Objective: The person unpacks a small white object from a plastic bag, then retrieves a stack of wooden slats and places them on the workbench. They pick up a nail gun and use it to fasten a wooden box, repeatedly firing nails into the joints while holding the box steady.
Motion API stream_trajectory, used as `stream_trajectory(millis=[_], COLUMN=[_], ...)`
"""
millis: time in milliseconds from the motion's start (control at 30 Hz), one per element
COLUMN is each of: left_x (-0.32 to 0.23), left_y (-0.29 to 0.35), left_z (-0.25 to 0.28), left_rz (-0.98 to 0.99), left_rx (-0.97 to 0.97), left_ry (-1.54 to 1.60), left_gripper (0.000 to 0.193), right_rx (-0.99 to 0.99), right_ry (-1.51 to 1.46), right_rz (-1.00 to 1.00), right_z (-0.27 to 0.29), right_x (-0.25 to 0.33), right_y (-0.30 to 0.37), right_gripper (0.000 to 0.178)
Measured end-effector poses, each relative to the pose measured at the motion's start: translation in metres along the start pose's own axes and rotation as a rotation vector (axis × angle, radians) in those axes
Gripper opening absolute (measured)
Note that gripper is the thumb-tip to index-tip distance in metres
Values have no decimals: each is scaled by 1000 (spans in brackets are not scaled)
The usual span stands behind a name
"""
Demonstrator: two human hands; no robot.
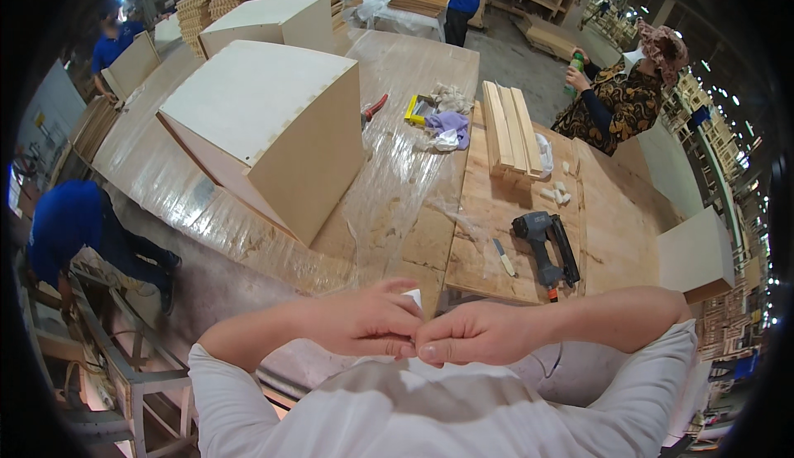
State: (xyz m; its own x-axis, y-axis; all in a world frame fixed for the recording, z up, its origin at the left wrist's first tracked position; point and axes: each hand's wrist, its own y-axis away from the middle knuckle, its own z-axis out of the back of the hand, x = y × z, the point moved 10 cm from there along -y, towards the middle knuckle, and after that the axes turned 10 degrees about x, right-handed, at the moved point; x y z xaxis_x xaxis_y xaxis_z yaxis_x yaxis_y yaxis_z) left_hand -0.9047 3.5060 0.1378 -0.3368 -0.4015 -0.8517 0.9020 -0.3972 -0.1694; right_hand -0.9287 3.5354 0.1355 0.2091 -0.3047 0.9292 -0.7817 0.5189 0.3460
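Note:
Close to my chest, my left hand [368,319] and my right hand [471,331] meet at the fingertips, both with fingers curled and pressed together. A small white piece [414,298] peeks out behind the left fingers; its kind does not show. Whatever lies between the fingertips is hidden. Beyond my right hand, a black nail gun [546,247] lies on the wooden worktable [484,251]. Beside it rests a knife with a pale handle [504,257].
A large drawer-like wooden box [306,160] stands on the plastic-covered table at left. Pale wooden strips [514,131], a purple cloth [447,127] and a yellow-framed item [415,109] lie farther back. A person [616,98] holds a green bottle at right; another [74,231] bends at left.

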Motion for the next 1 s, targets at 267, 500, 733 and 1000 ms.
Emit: stream_trajectory(millis=[267, 500, 733, 1000], left_x=[-9, -13, -26, 6], left_y=[7, 11, -3, -3], left_z=[-11, 10, 1, -19], left_rz=[48, 126, 38, 67], left_rx=[37, -393, -154, -50], left_ry=[-82, -283, -288, 25], left_gripper=[17, 11, 14, 19], right_rx=[-18, -132, -85, -133], right_ry=[126, 24, 138, 64], right_rz=[4, 21, 29, 43], right_z=[-9, 7, -4, 2], right_x=[6, 2, 6, 1], right_y=[3, 10, 12, 16], right_gripper=[30, 30, 31, 29])
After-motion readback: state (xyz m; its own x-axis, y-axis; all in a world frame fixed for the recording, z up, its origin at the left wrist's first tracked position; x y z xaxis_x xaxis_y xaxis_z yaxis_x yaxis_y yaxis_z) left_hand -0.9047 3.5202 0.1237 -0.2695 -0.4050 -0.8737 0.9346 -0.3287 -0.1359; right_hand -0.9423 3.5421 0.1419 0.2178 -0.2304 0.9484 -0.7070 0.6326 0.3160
